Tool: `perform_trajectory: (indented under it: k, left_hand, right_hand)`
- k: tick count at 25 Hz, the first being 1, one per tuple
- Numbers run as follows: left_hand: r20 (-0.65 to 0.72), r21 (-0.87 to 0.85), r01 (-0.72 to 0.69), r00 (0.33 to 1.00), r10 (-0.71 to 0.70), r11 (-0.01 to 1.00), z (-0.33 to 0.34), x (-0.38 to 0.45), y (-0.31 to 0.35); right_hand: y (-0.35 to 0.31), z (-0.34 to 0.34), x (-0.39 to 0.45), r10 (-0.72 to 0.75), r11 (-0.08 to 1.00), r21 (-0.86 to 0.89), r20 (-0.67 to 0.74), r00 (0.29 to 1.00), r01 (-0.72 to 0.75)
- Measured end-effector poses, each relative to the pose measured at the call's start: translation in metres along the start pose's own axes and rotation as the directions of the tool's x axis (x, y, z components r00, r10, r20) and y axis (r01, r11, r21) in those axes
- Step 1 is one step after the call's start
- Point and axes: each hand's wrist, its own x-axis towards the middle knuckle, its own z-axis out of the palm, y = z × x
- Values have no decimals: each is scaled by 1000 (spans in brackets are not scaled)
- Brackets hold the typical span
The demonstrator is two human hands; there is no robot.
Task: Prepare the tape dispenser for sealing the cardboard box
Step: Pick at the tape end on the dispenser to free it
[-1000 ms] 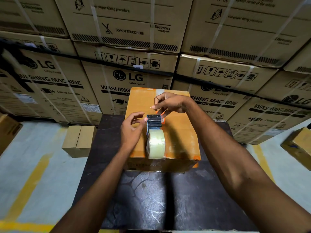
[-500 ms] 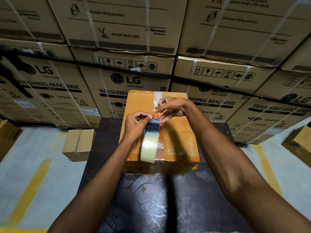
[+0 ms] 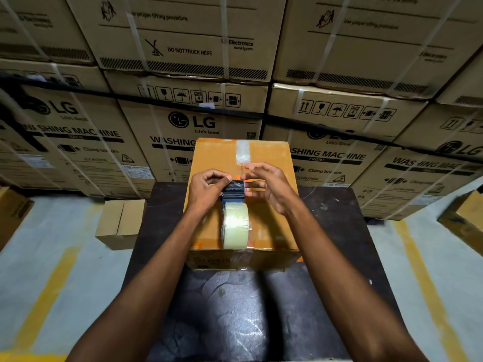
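An orange-topped cardboard box (image 3: 271, 163) sits on a dark table (image 3: 261, 309). On its lid stands a tape dispenser (image 3: 234, 190) with a dark metal head and a roll of clear tape (image 3: 235, 228). My left hand (image 3: 206, 189) pinches the left side of the dispenser's head. To the right of the head, my right hand (image 3: 271, 189) has its fingers spread, and its fingertips touch the head's right side. A short strip of clear tape (image 3: 242, 152) lies along the box's centre seam at the far edge.
Stacked LG washing machine cartons (image 3: 183, 121) form a wall right behind the table. A small cardboard box (image 3: 120, 223) stands on the floor to the left, and another box (image 3: 467, 220) at the right edge. Yellow lines (image 3: 44, 296) mark the grey floor.
My right hand has dropped from above the dispenser head to its right side. My left hand has stayed pinched on the head. The roll now stands more upright.
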Motion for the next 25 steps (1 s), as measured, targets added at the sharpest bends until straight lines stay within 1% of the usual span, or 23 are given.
perform_trajectory:
  k: [3,6,10,14,16,17,19,22,25]
  left_hand:
    - [9,-17,37,999,-36,999,2,1,2]
    - [23,-47,83,996,-82,995,3,1,5]
    - [69,-85,186,981,-180,979,0,2,11]
    - [208,-99,254,951,-229,962,-11,6,15]
    - [246,-109,267,940,-234,957,-15,8,13]
    - [246,-122,267,941,-232,956,-15,8,13]
    - [202,-125,246,955,-218,961,-13,8,14]
    - [95,-82,204,976,-196,976,-7,8,14]
    - [44,-46,176,984,-174,983,-3,7,14]
  right_hand:
    - [15,10,-7,-84,993,65,-147,986,94]
    - [16,16,-4,-106,992,40,-217,970,117]
    - [17,17,-3,-85,994,48,-241,967,99]
    - [18,17,-2,-78,995,42,-236,969,90]
    - [18,18,-3,-79,995,47,-237,968,92]
    - [18,18,-3,-80,994,49,-237,968,94]
    - [18,18,-3,-81,994,50,-230,970,95]
    - [18,18,-2,-67,996,44,-237,969,80]
    - [16,21,-4,-57,996,58,-260,964,75]
